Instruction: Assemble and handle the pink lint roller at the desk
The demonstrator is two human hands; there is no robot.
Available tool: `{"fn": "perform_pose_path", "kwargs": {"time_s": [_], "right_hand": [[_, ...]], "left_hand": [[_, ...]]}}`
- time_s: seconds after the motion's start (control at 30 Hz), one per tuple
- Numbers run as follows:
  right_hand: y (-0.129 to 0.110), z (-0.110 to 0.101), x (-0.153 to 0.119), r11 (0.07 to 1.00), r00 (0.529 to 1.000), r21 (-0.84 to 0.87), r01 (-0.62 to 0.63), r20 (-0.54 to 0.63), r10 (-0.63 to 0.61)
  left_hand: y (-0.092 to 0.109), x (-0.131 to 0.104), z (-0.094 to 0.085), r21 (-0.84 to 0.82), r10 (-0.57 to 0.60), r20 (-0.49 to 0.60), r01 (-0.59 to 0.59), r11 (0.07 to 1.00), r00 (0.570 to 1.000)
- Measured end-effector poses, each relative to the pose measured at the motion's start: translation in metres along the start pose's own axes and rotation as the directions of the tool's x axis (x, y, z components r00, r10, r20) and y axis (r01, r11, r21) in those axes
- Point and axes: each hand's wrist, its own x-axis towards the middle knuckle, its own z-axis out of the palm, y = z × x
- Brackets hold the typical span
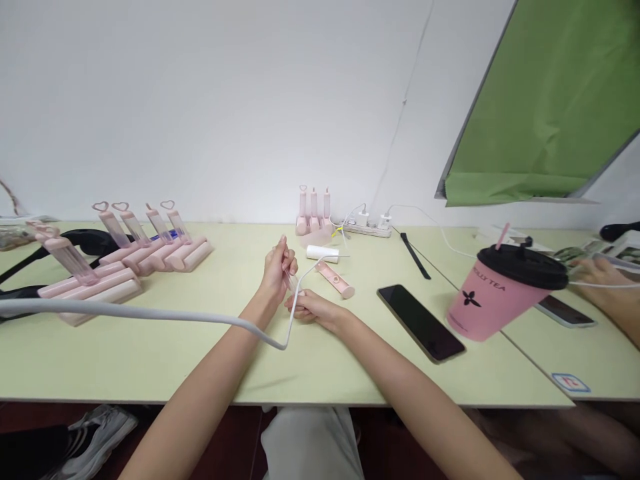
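Observation:
Both hands meet over the middle of the pale green table [190,360]. My left hand [277,270] is closed around a small clear tube [291,283], upright, with the thumb on top. Low at the tube's other end, my right hand [313,309] has its fingers closed on it. Just beyond my right hand lie a pink cylinder [336,280] with a round button and a white cylinder [323,253]. A white cable [200,315] passes in front of my left forearm and up by the hands. Fingers hide most of the tube.
Pink devices with clear tubes stand at the left [160,250] and at the back [314,213], beside a power strip [367,229]. On the right are a phone [420,323], a pink cup [493,293], a black strap [415,255] and another person's hand [607,283].

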Motion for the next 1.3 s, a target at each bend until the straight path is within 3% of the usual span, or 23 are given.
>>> {"fn": "perform_pose_path", "kwargs": {"time_s": [0.13, 0.23, 0.33, 0.43, 0.5, 0.57, 0.63, 0.77, 0.87, 0.97, 1.03, 1.13, 1.2, 1.23, 1.27, 1.3], "right_hand": [[0.002, 0.002, 0.003, 1.000, 1.000, -0.010, -0.007, -0.026, 0.007], [0.007, 0.003, 0.010, 0.985, 0.981, -0.162, 0.061, -0.174, -0.090], [0.009, 0.007, 0.014, 0.924, 0.917, -0.380, 0.035, -0.355, -0.180], [0.005, 0.013, 0.015, 0.766, 0.809, -0.619, -0.174, -0.533, -0.247], [0.003, 0.017, 0.016, 0.626, 0.745, -0.728, -0.279, -0.576, -0.337], [0.003, 0.019, 0.019, 0.520, 0.724, -0.799, -0.301, -0.547, -0.420], [0.003, 0.017, 0.022, 0.466, 0.734, -0.841, -0.276, -0.497, -0.462], [-0.002, 0.007, 0.025, 0.536, 0.785, -0.809, -0.241, -0.487, -0.383], [-0.008, 0.000, 0.022, 0.652, 0.836, -0.723, -0.230, -0.490, -0.249], [-0.007, -0.005, 0.018, 0.706, 0.874, -0.688, -0.166, -0.434, -0.218], [-0.003, -0.006, 0.016, 0.713, 0.878, -0.687, -0.142, -0.419, -0.230], [0.000, -0.010, 0.015, 0.779, 0.846, -0.619, -0.101, -0.465, -0.260], [-0.001, -0.014, 0.013, 0.854, 0.855, -0.517, -0.065, -0.470, -0.219], [-0.001, -0.016, 0.012, 0.875, 0.866, -0.481, -0.057, -0.461, -0.197], [-0.002, -0.019, 0.011, 0.874, 0.869, -0.480, -0.071, -0.460, -0.181], [-0.001, -0.021, 0.010, 0.848, 0.862, -0.519, -0.105, -0.474, -0.182]], "left_hand": [[0.003, -0.004, 0.004, 0.070, 0.107, -0.060, -0.103, 0.992, 0.992], [0.003, -0.006, 0.005, 0.138, 0.176, -0.066, -0.166, 0.977, 0.982], [0.003, -0.005, 0.005, 0.208, 0.227, -0.062, -0.210, 0.955, 0.972], [0.003, 0.000, 0.002, 0.242, 0.316, -0.168, -0.272, 0.931, 0.934], [0.004, 0.005, -0.002, 0.262, 0.385, -0.259, -0.319, 0.911, 0.886], [0.005, 0.009, -0.006, 0.275, 0.423, -0.339, -0.341, 0.899, 0.840], [0.005, 0.014, -0.009, 0.287, 0.423, -0.402, -0.327, 0.900, 0.812], [0.001, 0.027, -0.014, 0.323, 0.408, -0.452, -0.281, 0.904, 0.793], [-0.002, 0.034, -0.016, 0.252, 0.325, -0.484, -0.227, 0.941, 0.812], [-0.005, 0.035, -0.016, 0.165, 0.228, -0.512, -0.166, 0.972, 0.828], [-0.008, 0.032, -0.013, 0.212, 0.255, -0.467, -0.172, 0.962, 0.847], [-0.014, 0.026, -0.008, 0.331, 0.317, -0.347, -0.201, 0.922, 0.883], [-0.013, 0.024, -0.007, 0.477, 0.433, -0.262, -0.275, 0.835, 0.862], [-0.011, 0.024, -0.008, 0.599, 0.545, -0.186, -0.345, 0.723, 0.818], [-0.006, 0.023, -0.010, 0.722, 0.656, -0.053, -0.424, 0.546, 0.753], [0.000, 0.022, -0.013, 0.814, 0.729, 0.136, -0.495, 0.304, 0.671]]}}
